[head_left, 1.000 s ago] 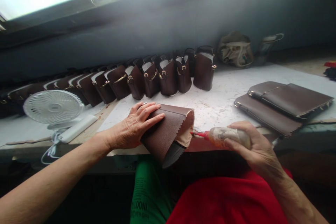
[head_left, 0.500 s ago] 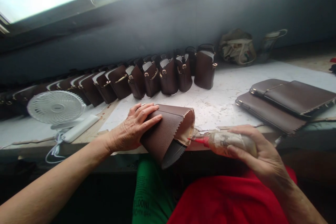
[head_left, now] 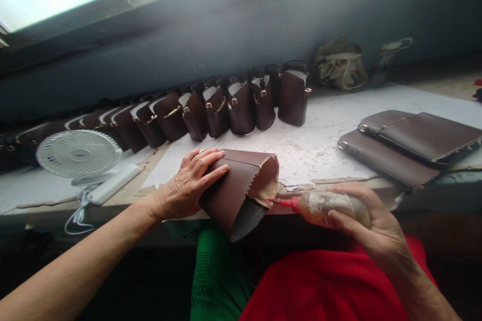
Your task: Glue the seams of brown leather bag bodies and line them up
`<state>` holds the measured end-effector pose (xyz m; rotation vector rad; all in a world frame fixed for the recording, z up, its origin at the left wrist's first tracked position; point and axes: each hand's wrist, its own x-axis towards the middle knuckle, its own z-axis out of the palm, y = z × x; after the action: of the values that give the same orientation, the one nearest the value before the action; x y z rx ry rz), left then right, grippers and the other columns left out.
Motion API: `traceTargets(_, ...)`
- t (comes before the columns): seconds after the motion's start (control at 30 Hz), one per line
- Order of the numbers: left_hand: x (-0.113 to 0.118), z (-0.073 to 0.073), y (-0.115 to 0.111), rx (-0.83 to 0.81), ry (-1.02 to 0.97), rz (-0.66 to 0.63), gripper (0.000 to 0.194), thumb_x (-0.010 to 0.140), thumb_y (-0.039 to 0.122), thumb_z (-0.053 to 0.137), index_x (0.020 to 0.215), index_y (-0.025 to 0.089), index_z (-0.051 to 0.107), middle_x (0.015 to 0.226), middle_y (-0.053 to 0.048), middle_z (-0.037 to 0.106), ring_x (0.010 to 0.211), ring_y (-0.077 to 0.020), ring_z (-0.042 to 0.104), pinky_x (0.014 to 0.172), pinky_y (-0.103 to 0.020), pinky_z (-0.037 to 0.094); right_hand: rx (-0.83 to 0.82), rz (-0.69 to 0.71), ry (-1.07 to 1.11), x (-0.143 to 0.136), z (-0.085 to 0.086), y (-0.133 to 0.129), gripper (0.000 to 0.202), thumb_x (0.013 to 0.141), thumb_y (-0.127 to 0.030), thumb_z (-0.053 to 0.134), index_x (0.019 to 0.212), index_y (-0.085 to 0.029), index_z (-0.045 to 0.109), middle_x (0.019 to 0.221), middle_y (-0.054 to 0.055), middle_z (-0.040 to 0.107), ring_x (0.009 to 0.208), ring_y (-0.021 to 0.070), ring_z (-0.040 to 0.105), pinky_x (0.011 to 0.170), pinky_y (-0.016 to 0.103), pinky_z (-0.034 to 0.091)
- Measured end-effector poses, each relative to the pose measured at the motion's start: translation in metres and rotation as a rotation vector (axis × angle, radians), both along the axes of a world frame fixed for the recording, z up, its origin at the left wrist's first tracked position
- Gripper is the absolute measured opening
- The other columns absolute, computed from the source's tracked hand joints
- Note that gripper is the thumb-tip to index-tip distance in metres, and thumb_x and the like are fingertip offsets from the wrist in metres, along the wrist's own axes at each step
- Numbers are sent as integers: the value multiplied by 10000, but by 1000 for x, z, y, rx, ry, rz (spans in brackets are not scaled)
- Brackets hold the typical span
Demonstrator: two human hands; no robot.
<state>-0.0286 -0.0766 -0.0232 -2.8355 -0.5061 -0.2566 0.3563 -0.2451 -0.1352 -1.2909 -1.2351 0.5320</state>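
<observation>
A brown bag body (head_left: 233, 185) with zigzag-cut edges lies on its side over the table's front edge, its open end facing right. Spread over its left part, my left hand (head_left: 194, 180) grips it, fingers on top and thumb hidden. My right hand (head_left: 371, 218) is wrapped around a squeeze bottle (head_left: 335, 206) with a worn label and red nozzle. The nozzle tip points left and meets the rim of the bag's opening, by the pale lining (head_left: 265, 183). Whether any liquid comes out I cannot make out.
A row of upright brown bags (head_left: 241, 110) lines the back of the white-covered table (head_left: 320, 145). A white fan (head_left: 79, 153) with a cord stands left. Flat brown bag pieces (head_left: 422, 140) lie right. Behind are a cloth bag (head_left: 341, 65) and a clear bottle (head_left: 386, 62).
The nozzle tip has shifted very slightly left along the rim of the bag's opening. Both hands keep their grips, and the view has moved a little.
</observation>
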Motion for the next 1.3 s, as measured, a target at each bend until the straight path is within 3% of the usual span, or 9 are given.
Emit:
traceTargets(0.1, -1, -2, -1, -1, -13, 1, 1262, 695, 29, 723, 1722, 325, 53, 1700, -259, 335, 1588, -475, 370, 1270, -761, 286, 9, -36, -43, 0, -6, -2, 295, 932, -367, 806, 1208, -323, 710, 1248, 45, 699, 1179, 294, 672, 1023, 406, 557)
traceTargets(0.27, -1, -4, -5, 3, -29, -7, 1250, 704, 20, 708, 1729, 315, 55, 1685, -268, 341, 1583, -482, 371, 1257, -775, 292, -14, 43, -28, -3, -9, -6, 288, 968, -396, 781, 1239, -339, 703, 1271, 55, 687, 1170, 301, 676, 952, 400, 583)
traceTargets(0.4, -2, -5, -6, 13, -45, 7, 1253, 716, 22, 718, 1727, 335, 47, 1694, -253, 356, 1588, -470, 375, 1263, -761, 296, 19, -36, -83, 0, -13, -4, 306, 962, -385, 795, 1248, -336, 696, 1263, 52, 702, 1156, 290, 688, 962, 392, 569)
traceTargets(0.53, -4, -7, -7, 4, -60, 3, 1288, 720, 48, 763, 1728, 356, 23, 1697, -250, 356, 1584, -474, 382, 1253, -774, 306, 19, 40, -49, -4, -17, -8, 292, 966, -374, 786, 1244, -335, 706, 1243, 48, 711, 1108, 274, 716, 881, 342, 606)
traceTargets(0.7, -5, -11, -10, 21, -97, -21, 1235, 793, 104, 771, 1742, 349, 20, 1676, -263, 370, 1579, -473, 382, 1226, -797, 327, -10, -24, -76, -14, -16, -17, 280, 978, -358, 771, 1242, -318, 686, 1217, 57, 707, 1085, 266, 707, 878, 334, 594)
traceTargets(0.83, -6, -14, -14, 45, -117, -26, 1228, 790, 73, 746, 1748, 343, 27, 1689, -255, 365, 1591, -457, 379, 1239, -781, 325, 1, 35, -77, -15, -17, -20, 293, 979, -380, 773, 1254, -331, 687, 1220, 50, 714, 1043, 253, 725, 803, 291, 606)
traceTargets(1.0, -12, -24, -16, 89, -144, -15, 1164, 808, 73, 700, 1741, 362, 67, 1736, -221, 335, 1601, -427, 381, 1251, -756, 332, -8, -72, -94, -19, -19, -22, 281, 963, -399, 790, 1216, -330, 690, 1187, 35, 711, 1010, 242, 717, 854, 300, 603)
traceTargets(1.2, -16, -34, -19, 73, -204, -5, 1215, 755, 71, 747, 1734, 375, 95, 1756, -214, 309, 1622, -420, 349, 1261, -757, 309, 11, 24, -16, -31, -23, -30, 306, 989, -362, 763, 1283, -350, 679, 1296, 32, 692, 1129, 227, 712, 930, 263, 600)
traceTargets(1.3, -16, -37, -22, 75, -232, -8, 1256, 723, 59, 785, 1743, 346, 109, 1744, -235, 316, 1614, -440, 354, 1258, -757, 306, 49, -91, -76, -33, -24, -31, 292, 978, -343, 780, 1253, -331, 684, 1257, 29, 695, 1102, 200, 714, 921, 224, 591)
